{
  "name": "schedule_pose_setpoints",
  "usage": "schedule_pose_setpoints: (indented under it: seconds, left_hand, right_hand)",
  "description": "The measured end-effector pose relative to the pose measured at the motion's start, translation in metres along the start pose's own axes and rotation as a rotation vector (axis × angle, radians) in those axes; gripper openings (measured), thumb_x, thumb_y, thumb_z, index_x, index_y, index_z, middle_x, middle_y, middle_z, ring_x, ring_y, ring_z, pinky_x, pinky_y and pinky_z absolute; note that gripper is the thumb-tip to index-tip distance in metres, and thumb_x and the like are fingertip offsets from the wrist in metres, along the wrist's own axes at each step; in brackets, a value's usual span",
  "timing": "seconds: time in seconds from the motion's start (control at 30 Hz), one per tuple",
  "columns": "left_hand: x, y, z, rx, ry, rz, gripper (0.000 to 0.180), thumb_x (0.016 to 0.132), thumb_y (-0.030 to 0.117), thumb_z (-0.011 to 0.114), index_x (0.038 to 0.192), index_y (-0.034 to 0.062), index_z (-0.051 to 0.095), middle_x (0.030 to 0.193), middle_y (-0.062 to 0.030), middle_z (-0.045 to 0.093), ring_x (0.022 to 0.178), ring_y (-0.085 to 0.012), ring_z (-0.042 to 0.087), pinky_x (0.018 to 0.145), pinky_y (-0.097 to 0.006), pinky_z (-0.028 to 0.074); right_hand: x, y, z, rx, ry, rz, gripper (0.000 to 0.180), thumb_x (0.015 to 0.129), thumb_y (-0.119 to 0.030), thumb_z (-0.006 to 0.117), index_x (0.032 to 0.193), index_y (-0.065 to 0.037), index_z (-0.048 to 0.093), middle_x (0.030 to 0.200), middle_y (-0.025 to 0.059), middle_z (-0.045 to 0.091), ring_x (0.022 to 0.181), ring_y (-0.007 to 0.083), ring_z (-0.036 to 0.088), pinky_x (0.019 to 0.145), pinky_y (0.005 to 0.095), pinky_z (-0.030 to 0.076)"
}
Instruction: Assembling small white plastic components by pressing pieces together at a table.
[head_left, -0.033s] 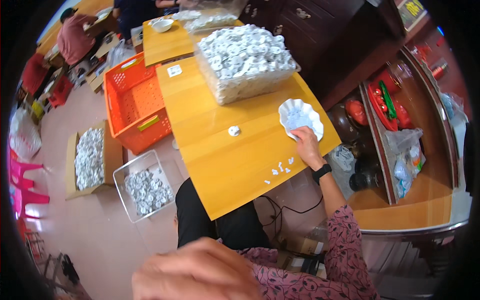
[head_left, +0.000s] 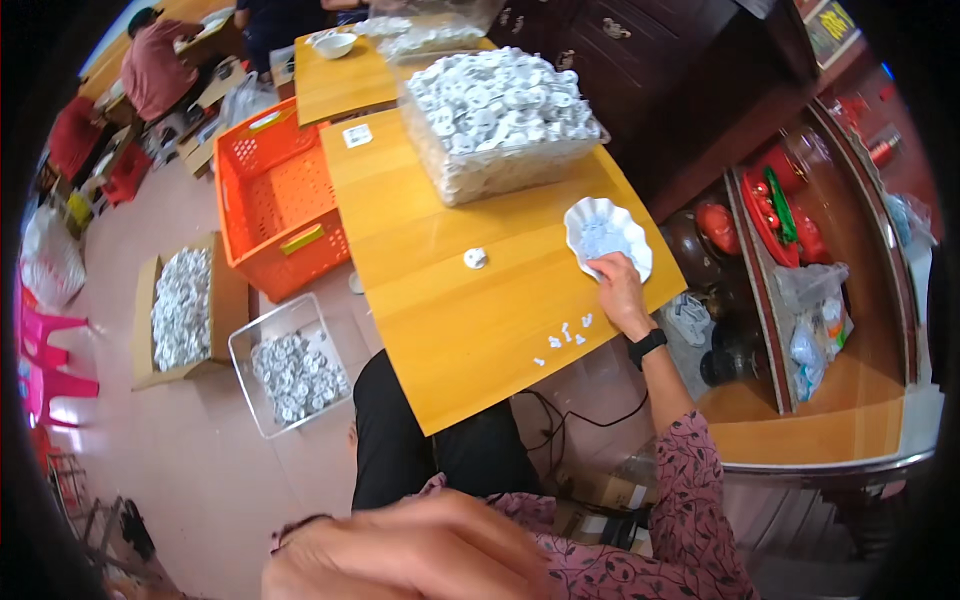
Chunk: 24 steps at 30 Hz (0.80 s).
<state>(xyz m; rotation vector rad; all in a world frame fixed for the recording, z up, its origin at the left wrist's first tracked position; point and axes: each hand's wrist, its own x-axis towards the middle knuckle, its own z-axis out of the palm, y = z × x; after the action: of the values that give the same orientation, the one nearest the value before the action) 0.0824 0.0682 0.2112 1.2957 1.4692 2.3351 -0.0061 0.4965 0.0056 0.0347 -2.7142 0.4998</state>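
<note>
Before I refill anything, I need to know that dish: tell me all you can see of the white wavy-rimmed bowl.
The white bowl is shallow, with a scalloped rim and fluted wall; it looks like plastic or ceramic. It sits upright on the yellow table, toward the right edge, nearer the person than the clear tub. Small pale bluish pieces lie inside. The right hand has its fingertips at the near rim; whether they touch it is unclear.
</note>
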Motion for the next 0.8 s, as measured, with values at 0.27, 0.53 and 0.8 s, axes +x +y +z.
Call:
schedule_pose_setpoints:
  seconds: [0.27,0.53,0.8]
  left_hand:
    - [0.02,0.021,0.036,-0.135,-0.145,0.177,0.018,0.098,0.01,0.058,0.103,-0.0017,0.069,0.096,-0.014,0.069,0.088,-0.025,0.068,0.075,-0.035,0.055]
    - [0.021,0.024,0.038,-0.121,-0.15,0.169,0.015,0.097,0.012,0.06,0.1,0.0011,0.07,0.098,-0.0117,0.07,0.09,-0.0244,0.068,0.074,-0.036,0.055]
    - [0.02,0.034,0.038,-0.135,-0.14,0.185,0.013,0.096,0.013,0.062,0.097,0.0038,0.07,0.099,-0.0095,0.071,0.093,-0.0238,0.068,0.073,-0.037,0.055]
  right_hand:
    - [0.0,-0.003,-0.003,0.009,0.048,-0.034,0.032,0.076,0.013,0.054,0.095,-0.002,0.074,0.095,0.015,0.066,0.094,0.0341,0.063,0.085,0.041,0.051]
    - [-0.004,-0.026,-0.01,0.076,0.034,-0.028,0.022,0.078,0.01,0.056,0.086,-0.002,0.073,0.09,0.0137,0.067,0.091,0.0326,0.064,0.082,0.0402,0.051]
    - [-0.018,-0.046,-0.03,0.203,0.122,-0.001,0.023,0.078,0.013,0.053,0.086,0.0,0.07,0.086,0.0142,0.066,0.081,0.0309,0.067,0.071,0.0365,0.053]
